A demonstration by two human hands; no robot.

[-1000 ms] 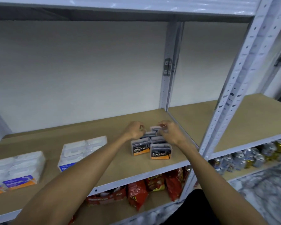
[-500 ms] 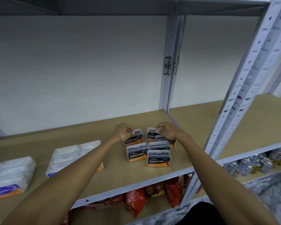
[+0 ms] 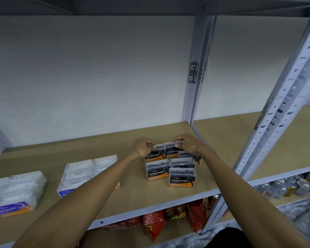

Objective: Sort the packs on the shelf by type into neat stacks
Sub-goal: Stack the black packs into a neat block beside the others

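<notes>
1. At the far left edge of the frame, a stack of clear packs with a blue and orange "Smooth" label (image 3: pixel 13 192) sits on the wooden shelf (image 3: pixel 136 197).
2. Right of it, in the lower left, a second block of clear white packs (image 3: pixel 82 171) lies flat on the same shelf; the person's left forearm crosses in front of its right corner.
3. The left hand (image 3: pixel 141 146), at centre frame, is curled with its fingertips pinching the top left corner of the rear-left Charcoal pack (image 3: pixel 154 154).
4. That pack stands upright, touching a second rear Charcoal pack (image 3: pixel 172 151) just to its right.
5. The right hand (image 3: pixel 186 143) has its fingers bent and pinches the top edge of the second rear pack.
6. In front of these, toward the frame's bottom, a middle-left Charcoal pack (image 3: pixel 157 170) stands beside another black pack (image 3: pixel 183 161), and a front Charcoal pack (image 3: pixel 182 177) stands nearest the shelf's edge.
7. One more black pack (image 3: pixel 191 155) shows partly under the right wrist.
8. On the lower shelf, red snack bags (image 3: pixel 154 224) sit below centre.
9. At the lower right of the frame, a row of cans (image 3: pixel 290 187) stands beyond the grey perforated upright (image 3: pixel 276 111).
</notes>
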